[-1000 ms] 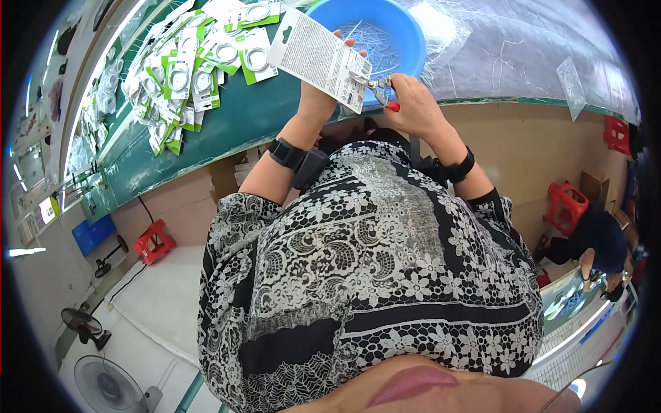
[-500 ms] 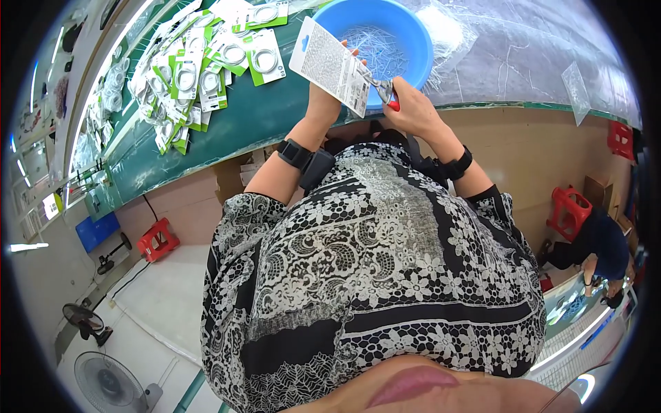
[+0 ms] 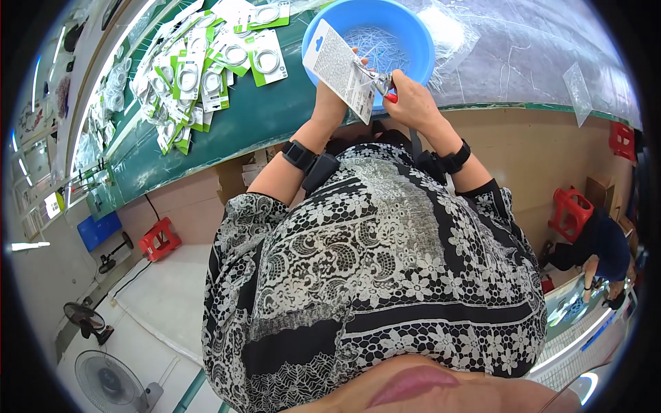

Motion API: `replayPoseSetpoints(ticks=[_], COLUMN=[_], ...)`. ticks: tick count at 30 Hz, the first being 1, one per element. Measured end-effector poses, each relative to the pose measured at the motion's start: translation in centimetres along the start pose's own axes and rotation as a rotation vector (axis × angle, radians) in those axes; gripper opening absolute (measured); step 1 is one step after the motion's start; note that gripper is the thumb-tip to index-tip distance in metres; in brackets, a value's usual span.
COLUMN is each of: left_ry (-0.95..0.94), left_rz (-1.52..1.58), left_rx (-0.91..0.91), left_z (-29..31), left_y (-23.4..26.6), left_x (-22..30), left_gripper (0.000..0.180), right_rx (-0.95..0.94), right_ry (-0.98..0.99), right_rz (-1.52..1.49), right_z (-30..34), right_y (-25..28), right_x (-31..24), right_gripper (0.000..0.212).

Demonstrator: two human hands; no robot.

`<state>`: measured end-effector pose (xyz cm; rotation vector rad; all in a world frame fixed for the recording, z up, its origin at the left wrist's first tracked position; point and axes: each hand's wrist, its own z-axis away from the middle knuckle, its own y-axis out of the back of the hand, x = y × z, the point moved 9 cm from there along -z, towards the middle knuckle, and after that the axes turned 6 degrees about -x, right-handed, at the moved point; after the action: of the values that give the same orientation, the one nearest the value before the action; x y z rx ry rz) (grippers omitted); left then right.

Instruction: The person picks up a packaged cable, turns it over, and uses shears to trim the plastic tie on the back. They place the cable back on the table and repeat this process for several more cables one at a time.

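My left hand [image 3: 330, 103] grips a white printed packaging card [image 3: 339, 69] with a hang hole, its back facing up; most of the fingers are behind it. In my right hand [image 3: 415, 103] is a pair of red-handled pliers [image 3: 383, 84], closed in by my fingers. Their metal jaws are at the card's right edge; whether they bite on anything is too small to tell. Both hands are over the near side of a blue basin [image 3: 421, 51], which holds many thin white plastic strips [image 3: 379, 48].
Left on the green table [image 3: 241, 113] lies a heap of green-and-white carded coiled cables [image 3: 187, 77]. Clear plastic film [image 3: 523, 62] covers the right part, with a small bag [image 3: 575, 93] at the edge. Red stools [image 3: 571, 213] and another person [image 3: 609, 248] are at right.
The card and my left hand have shifted slightly right and down. The pliers' jaws now reach further over the card's right edge, and my right hand has turned slightly.
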<state>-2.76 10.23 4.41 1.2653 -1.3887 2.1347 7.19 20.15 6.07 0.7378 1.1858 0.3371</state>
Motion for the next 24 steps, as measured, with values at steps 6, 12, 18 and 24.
replayPoseSetpoints(ticks=[6, 12, 18, 24], left_ry=[-0.012, 0.015, 0.005, -0.008], left_rz=[-0.211, 0.017, 0.111, 0.026], left_rx=[0.059, 0.047, 0.051, 0.06], left_z=[0.4, 0.0, -0.1, -0.3], left_y=[1.6, 1.9, 1.4, 1.2], left_x=[-0.8, -1.2, -1.4, -1.2], left_gripper=[0.043, 0.043, 0.043, 0.044], right_rx=[-0.119, -0.092, -0.097, -0.113], right_ry=[-0.097, 0.107, 0.197, 0.148], right_rz=[0.041, -0.033, 0.007, -0.043], right_z=[0.2, 1.9, 1.7, 1.7], right_y=[-1.6, -0.6, -0.8, -1.5], right_x=[1.7, -1.0, -2.5, -2.1], right_gripper=[0.023, 0.024, 0.024, 0.024])
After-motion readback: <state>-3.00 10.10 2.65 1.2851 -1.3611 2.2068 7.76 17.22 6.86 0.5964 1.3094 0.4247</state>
